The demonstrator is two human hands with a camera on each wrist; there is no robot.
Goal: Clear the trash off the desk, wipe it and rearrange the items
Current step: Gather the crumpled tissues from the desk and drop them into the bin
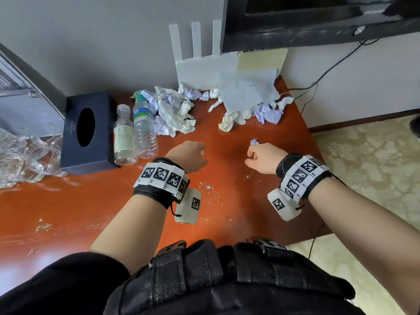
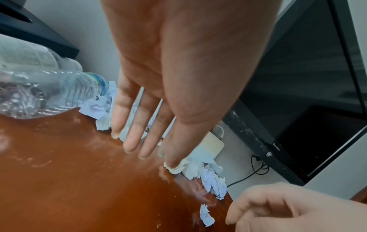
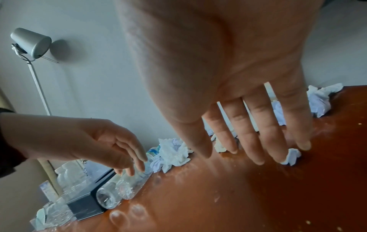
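Crumpled papers and tissues [image 1: 175, 112] lie heaped at the back of the orange desk [image 1: 91, 208], with a second heap [image 1: 250, 113] further right. Two clear plastic bottles [image 1: 136, 133] lie on their sides left of the first heap. A small paper scrap [image 1: 254, 142] sits alone, just beyond my right hand [image 1: 261, 156]. In the right wrist view that hand [image 3: 248, 141] hovers with fingers straight, tips close to the scrap [image 3: 292, 158]. My left hand [image 1: 191, 155] hovers palm down beside the bottles, fingers straight [image 2: 147, 141], holding nothing. Crumbs [image 1: 209, 189] speckle the desk.
A dark tissue box [image 1: 87, 133] stands left of the bottles, with clear glassware [image 1: 22, 155] beyond it. At the back wall are a white router [image 1: 200, 64], a plastic sheet [image 1: 247, 89] and a black TV [image 1: 318, 19]. The desk's right edge drops to carpet [image 1: 363, 167].
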